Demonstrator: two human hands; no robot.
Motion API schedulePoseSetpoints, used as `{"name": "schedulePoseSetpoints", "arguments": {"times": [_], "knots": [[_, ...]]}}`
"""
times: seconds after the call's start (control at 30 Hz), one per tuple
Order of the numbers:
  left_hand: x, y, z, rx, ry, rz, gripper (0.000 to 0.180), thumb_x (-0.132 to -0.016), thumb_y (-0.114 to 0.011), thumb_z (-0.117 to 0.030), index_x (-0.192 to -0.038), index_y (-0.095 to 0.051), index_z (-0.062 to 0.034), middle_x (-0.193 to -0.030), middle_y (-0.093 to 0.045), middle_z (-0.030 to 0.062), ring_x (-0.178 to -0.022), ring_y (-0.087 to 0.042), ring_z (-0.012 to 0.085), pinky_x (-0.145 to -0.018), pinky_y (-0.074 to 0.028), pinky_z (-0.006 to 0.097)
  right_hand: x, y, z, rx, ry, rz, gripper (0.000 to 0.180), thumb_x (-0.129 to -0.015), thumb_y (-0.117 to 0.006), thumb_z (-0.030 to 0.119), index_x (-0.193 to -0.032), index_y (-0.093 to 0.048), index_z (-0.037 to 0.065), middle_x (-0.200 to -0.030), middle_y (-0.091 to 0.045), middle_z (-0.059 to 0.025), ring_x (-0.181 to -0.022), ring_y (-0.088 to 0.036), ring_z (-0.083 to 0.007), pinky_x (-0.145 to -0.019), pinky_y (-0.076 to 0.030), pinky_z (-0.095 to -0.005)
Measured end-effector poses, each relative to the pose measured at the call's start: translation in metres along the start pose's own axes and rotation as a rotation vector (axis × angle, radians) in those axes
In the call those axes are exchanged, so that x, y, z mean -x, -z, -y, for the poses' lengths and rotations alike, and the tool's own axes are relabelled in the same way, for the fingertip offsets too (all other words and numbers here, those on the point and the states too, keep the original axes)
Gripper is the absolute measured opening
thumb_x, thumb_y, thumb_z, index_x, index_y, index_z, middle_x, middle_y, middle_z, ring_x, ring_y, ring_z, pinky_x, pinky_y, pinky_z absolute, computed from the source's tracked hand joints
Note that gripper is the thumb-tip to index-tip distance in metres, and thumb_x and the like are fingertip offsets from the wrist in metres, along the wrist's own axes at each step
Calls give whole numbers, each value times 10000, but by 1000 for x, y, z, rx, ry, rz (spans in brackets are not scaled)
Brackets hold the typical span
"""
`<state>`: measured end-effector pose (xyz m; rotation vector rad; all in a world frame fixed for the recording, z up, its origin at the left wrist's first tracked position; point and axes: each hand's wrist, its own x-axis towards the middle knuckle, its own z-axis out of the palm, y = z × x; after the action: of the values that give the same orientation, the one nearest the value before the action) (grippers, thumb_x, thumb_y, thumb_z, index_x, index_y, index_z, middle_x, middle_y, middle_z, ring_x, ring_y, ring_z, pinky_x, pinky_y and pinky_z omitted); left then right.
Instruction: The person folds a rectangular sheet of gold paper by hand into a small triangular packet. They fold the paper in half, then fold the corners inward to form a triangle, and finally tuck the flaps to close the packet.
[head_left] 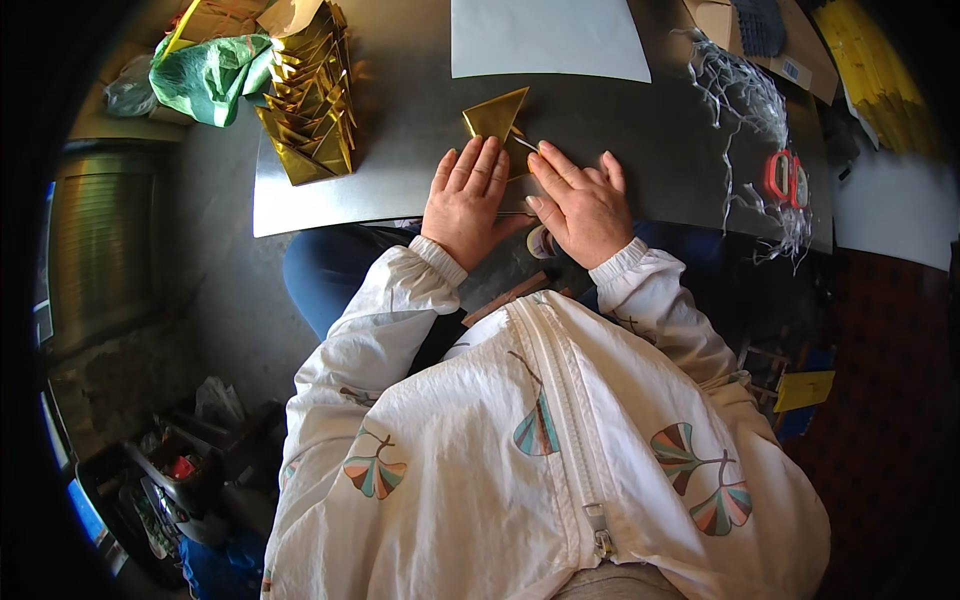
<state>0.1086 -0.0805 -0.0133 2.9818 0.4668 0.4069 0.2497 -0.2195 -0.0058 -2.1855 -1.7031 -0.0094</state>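
A piece of gold foil paper [500,110], folded to a point at its upper right, lies on the dark metal table [405,120] near the front edge. My left hand [465,205] rests on its lower part, fingers stretched out flat and close together. Just to the right, my right hand [585,205] touches the paper's right side with extended fingertips, its thumb toward the left hand. A thin pale edge shows by the right fingertips; I cannot tell what it is. Both hands hide the paper's lower part. Farther left stands a row of folded gold paper pieces [315,110], nested together.
A white sheet [550,40] lies at the table's far side. To the right are a tangle of white strings [740,90] and red-handled scissors [786,180], with a cardboard box [812,55] behind. A green plastic bag [210,80] sits beyond the table's left edge.
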Motion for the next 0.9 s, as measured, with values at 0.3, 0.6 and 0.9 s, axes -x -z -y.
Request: {"name": "schedulePoseSetpoints", "arguments": {"times": [0.3,0.6,0.9], "knots": [[9,12,29,209,56,-112,656,-880,-653,-407,-1402,-472,-53,-1490,-427,114,-1427,-323,285,-1146,-271,457,-2,1,4,44,-17,-44,450,-924,-581,366,-1305,-595,126,-1454,-479,-18,-988,-574,-229,-1085,-273,-526],[0,8,19,15,-55,37,695,-878,-572,-475,-1429,-446,-70,-1522,-391,86,-1429,-320,228,-1166,-226,445,-13,7,12,81,124,-33,499,-897,-618,379,-1326,-574,127,-1414,-502,-42,-993,-555,-241,-1101,-270,-519],[9,2,-8,-64,-44,-110,543,-784,-723,-375,-1205,-621,-47,-1315,-599,106,-1283,-513,264,-1071,-373,474,13,19,-10,89,-16,22,560,-881,-624,439,-1340,-570,122,-1418,-515,-22,-993,-553,-245,-1106,-261,-530]]}}
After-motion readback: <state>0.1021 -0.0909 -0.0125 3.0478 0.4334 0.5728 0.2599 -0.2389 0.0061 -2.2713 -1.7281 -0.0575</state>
